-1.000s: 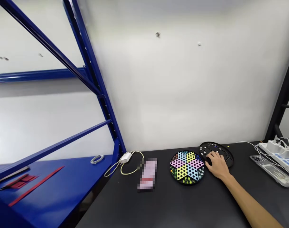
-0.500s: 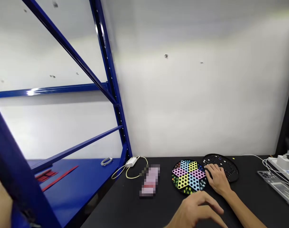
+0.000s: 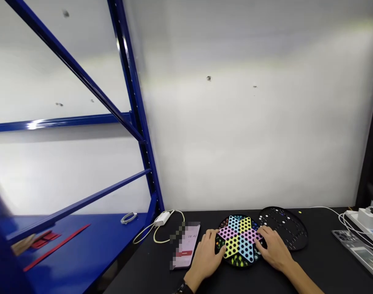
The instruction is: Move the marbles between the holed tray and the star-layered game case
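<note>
Workroom: blue steel shelving rack [image 3: 131, 102], black workbench [image 3: 327, 261], power strip [image 3: 365, 218].

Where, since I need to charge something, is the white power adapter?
In the head view, the small white power adapter lies at the left of the black tabletop, just left of the blurred pink rectangular device.

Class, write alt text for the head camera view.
The left hand and right hand touch opposite sides of a round Chinese checkers board on a black table. A black perforated disc lies right of it, a blurred phone left.
</note>
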Demonstrator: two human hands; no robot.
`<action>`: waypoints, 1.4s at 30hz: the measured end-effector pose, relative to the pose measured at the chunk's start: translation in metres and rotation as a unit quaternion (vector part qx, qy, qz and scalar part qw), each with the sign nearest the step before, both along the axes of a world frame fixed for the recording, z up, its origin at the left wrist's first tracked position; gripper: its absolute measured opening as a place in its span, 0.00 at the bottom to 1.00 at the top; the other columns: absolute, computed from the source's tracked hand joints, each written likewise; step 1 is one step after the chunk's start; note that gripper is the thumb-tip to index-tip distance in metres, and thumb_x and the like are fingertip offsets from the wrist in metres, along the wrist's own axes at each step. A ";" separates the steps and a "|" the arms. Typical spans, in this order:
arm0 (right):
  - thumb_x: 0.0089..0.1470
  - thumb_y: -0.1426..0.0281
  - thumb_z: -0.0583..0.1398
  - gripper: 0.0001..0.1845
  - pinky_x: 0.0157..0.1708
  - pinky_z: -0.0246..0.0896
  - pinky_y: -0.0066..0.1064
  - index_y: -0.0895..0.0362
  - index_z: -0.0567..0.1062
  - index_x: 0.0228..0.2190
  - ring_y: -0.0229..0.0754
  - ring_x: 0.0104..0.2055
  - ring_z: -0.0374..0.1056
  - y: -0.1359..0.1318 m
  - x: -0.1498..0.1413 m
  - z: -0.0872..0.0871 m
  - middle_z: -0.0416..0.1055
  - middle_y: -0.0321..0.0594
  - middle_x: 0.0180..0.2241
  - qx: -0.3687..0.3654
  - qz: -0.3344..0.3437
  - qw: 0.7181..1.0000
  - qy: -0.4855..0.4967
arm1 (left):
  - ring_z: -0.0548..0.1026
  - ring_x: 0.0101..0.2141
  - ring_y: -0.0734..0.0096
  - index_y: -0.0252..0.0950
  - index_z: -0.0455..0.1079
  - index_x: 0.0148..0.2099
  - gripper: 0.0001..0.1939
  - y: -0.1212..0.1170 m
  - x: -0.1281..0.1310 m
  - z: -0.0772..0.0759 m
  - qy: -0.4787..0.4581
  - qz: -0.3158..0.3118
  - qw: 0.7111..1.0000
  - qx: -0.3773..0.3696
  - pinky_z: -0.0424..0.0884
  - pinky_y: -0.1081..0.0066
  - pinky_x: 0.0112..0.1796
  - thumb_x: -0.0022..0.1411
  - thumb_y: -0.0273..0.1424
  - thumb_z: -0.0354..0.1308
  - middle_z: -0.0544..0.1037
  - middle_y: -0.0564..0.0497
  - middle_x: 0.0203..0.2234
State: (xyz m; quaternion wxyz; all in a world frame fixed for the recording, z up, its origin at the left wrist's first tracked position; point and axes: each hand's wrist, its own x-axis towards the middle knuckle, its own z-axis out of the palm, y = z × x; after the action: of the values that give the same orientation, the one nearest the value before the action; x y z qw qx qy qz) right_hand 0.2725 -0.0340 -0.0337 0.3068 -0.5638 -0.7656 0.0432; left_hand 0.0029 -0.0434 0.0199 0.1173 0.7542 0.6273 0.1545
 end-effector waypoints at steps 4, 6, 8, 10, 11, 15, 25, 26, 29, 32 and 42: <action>0.62 0.59 0.51 0.15 0.47 0.61 0.41 0.52 0.75 0.35 0.48 0.43 0.70 0.001 -0.004 0.003 0.75 0.42 0.40 0.007 -0.016 1.000 0.002 | 0.67 0.55 0.56 0.38 0.61 0.62 0.26 0.005 0.007 -0.005 0.040 0.021 0.999 0.004 0.64 0.62 0.52 0.64 0.41 0.47 0.68 0.44 0.55; 0.63 0.57 0.50 0.17 0.46 0.61 0.41 0.51 0.75 0.36 0.48 0.43 0.71 0.006 -0.005 0.004 0.75 0.42 0.40 -0.006 -0.023 1.000 0.019 | 0.65 0.56 0.54 0.36 0.61 0.62 0.27 0.009 0.011 -0.004 0.043 0.019 0.999 0.013 0.63 0.60 0.52 0.64 0.42 0.46 0.67 0.42 0.56; 0.63 0.56 0.50 0.18 0.46 0.62 0.41 0.51 0.74 0.41 0.48 0.44 0.71 0.013 -0.004 0.004 0.74 0.42 0.43 -0.026 -0.033 0.998 0.040 | 0.64 0.57 0.52 0.35 0.61 0.63 0.28 0.014 0.012 -0.003 0.042 0.005 0.999 0.011 0.62 0.58 0.53 0.64 0.42 0.47 0.66 0.41 0.57; 0.62 0.56 0.50 0.19 0.46 0.63 0.40 0.50 0.73 0.46 0.48 0.45 0.71 0.022 -0.004 0.004 0.73 0.42 0.47 -0.042 -0.041 0.997 0.050 | 0.64 0.57 0.52 0.35 0.60 0.63 0.29 0.019 0.013 -0.001 0.042 0.000 0.999 -0.001 0.61 0.57 0.54 0.63 0.43 0.47 0.66 0.41 0.57; 0.62 0.55 0.50 0.19 0.45 0.64 0.39 0.50 0.72 0.47 0.48 0.46 0.71 0.026 -0.004 0.005 0.72 0.43 0.47 -0.047 -0.042 0.997 0.047 | 0.64 0.57 0.52 0.35 0.60 0.63 0.29 0.021 0.012 -0.001 0.040 -0.003 0.999 -0.004 0.61 0.57 0.54 0.63 0.43 0.47 0.66 0.40 0.57; 0.61 0.55 0.50 0.19 0.39 0.65 0.36 0.50 0.71 0.46 0.46 0.40 0.71 0.040 -0.009 0.007 0.69 0.42 0.44 -0.073 -0.016 0.997 0.008 | 0.63 0.57 0.53 0.36 0.59 0.64 0.30 0.026 0.010 -0.005 0.025 -0.013 1.000 -0.012 0.60 0.57 0.55 0.63 0.43 0.46 0.65 0.41 0.57; 0.62 0.53 0.48 0.18 0.32 0.60 0.34 0.51 0.70 0.39 0.42 0.31 0.70 0.053 -0.012 0.002 0.66 0.40 0.40 -0.097 -0.019 0.994 -0.040 | 0.62 0.58 0.50 0.38 0.57 0.65 0.32 0.033 0.010 -0.013 0.012 -0.029 0.999 -0.016 0.58 0.55 0.56 0.62 0.45 0.48 0.64 0.40 0.58; 0.62 0.54 0.48 0.18 0.32 0.59 0.34 0.51 0.70 0.39 0.42 0.31 0.70 0.055 -0.013 0.002 0.66 0.40 0.40 -0.099 -0.018 0.994 -0.049 | 0.62 0.58 0.49 0.37 0.58 0.65 0.32 0.033 0.010 -0.012 0.008 -0.032 0.999 -0.015 0.59 0.55 0.56 0.62 0.45 0.48 0.64 0.40 0.58; 0.64 0.55 0.47 0.17 0.32 0.58 0.34 0.51 0.69 0.38 0.43 0.31 0.71 0.060 -0.016 0.004 0.67 0.39 0.38 -0.104 -0.025 0.991 -0.075 | 0.62 0.58 0.48 0.37 0.59 0.64 0.31 0.033 0.009 -0.011 -0.009 -0.031 0.999 -0.006 0.60 0.56 0.56 0.62 0.44 0.48 0.65 0.41 0.58; 0.66 0.57 0.44 0.17 0.30 0.56 0.33 0.51 0.67 0.36 0.42 0.30 0.70 0.064 -0.018 0.004 0.68 0.38 0.37 -0.102 -0.036 0.989 -0.098 | 0.62 0.58 0.50 0.38 0.60 0.64 0.29 0.031 0.009 -0.012 -0.016 -0.028 0.999 -0.012 0.59 0.57 0.56 0.63 0.43 0.47 0.64 0.42 0.59; 0.66 0.58 0.43 0.19 0.31 0.56 0.34 0.52 0.69 0.42 0.44 0.30 0.71 0.068 -0.015 -0.002 0.69 0.42 0.39 -0.098 -0.050 0.983 -0.148 | 0.63 0.57 0.53 0.39 0.62 0.61 0.26 0.032 0.010 -0.012 -0.018 -0.029 0.999 -0.010 0.59 0.59 0.55 0.63 0.41 0.48 0.65 0.43 0.57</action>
State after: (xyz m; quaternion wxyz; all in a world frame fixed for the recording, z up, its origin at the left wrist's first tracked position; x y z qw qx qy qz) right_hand 0.2572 0.0337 -0.0355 0.1355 -0.6288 -0.7655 0.0187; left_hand 0.0126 -0.0119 0.0083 0.1409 0.7679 0.6045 0.1582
